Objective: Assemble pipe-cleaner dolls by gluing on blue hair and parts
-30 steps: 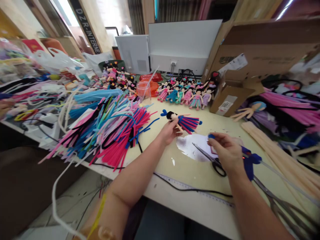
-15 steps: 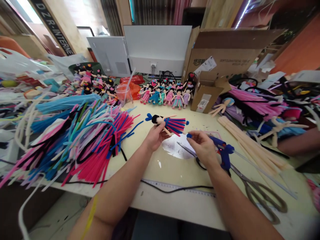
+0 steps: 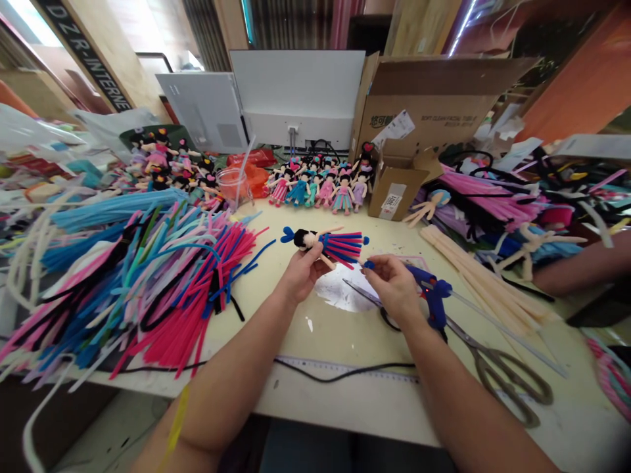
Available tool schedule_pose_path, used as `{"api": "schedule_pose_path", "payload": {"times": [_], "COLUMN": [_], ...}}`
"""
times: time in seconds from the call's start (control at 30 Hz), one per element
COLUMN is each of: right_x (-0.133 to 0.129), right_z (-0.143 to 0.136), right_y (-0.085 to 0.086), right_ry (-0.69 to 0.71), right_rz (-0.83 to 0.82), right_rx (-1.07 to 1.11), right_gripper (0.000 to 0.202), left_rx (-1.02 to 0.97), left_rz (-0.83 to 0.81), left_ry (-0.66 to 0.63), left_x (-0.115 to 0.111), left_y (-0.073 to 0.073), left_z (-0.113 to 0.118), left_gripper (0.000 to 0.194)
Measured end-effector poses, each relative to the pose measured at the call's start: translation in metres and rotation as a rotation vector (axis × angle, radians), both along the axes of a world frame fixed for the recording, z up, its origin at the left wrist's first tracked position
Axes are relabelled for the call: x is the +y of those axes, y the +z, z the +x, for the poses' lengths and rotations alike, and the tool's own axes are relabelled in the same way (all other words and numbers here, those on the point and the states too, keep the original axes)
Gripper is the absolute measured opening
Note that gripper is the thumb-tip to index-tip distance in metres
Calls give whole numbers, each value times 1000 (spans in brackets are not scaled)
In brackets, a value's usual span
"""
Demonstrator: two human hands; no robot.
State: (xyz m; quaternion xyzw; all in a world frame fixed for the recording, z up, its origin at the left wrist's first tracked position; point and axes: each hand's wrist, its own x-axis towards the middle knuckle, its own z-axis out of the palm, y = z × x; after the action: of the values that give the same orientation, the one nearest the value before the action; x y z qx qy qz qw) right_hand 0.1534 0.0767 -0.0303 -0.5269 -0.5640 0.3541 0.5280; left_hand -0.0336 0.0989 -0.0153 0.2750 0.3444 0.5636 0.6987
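Note:
My left hand (image 3: pixel 302 270) is closed around the upper body of a pipe-cleaner doll (image 3: pixel 340 246), which lies sideways in the air. The doll has black hair, a blue bow on its head and a skirt of blue and pink strips. One of its feet ends in a blue tip. At the other leg's end, my right hand (image 3: pixel 392 282) pinches a small blue fuzzy piece (image 3: pixel 368 264); whether it is joined to the leg is hard to see. Below my right hand lie small scissors (image 3: pixel 362 290) and a blue glue gun (image 3: pixel 434 295).
Large scissors (image 3: pixel 503 368) lie at the right near beige pipe cleaners (image 3: pixel 473 282). Piles of coloured pipe cleaners (image 3: pixel 182 289) cover the left side. Finished dolls (image 3: pixel 320 187) stand in front of the monitor (image 3: pixel 298 98), beside cardboard boxes (image 3: pixel 401 187). A black cable (image 3: pixel 335 379) runs along the front edge.
The small blue piece in my right hand has come up against the doll's lower leg end. The whole view has shifted slightly, and my left hand keeps its hold on the doll.

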Motion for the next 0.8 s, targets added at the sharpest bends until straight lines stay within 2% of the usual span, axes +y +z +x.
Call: {"api": "schedule_pose_path", "payload": {"times": [0.2, 0.8], "right_x": [-1, -8], "right_z": [-2, 0], "right_y": [5, 12], "right_ry": [-4, -63], "right_rz": [4, 155], "right_rx": [21, -319], "right_gripper": [20, 13], "left_rx": [12, 28], "left_rz": [0, 3], "left_ry": [-2, -4], "left_x": [0, -2], "left_y": [0, -2], "left_z": [1, 6], "left_gripper": [28, 27]}}
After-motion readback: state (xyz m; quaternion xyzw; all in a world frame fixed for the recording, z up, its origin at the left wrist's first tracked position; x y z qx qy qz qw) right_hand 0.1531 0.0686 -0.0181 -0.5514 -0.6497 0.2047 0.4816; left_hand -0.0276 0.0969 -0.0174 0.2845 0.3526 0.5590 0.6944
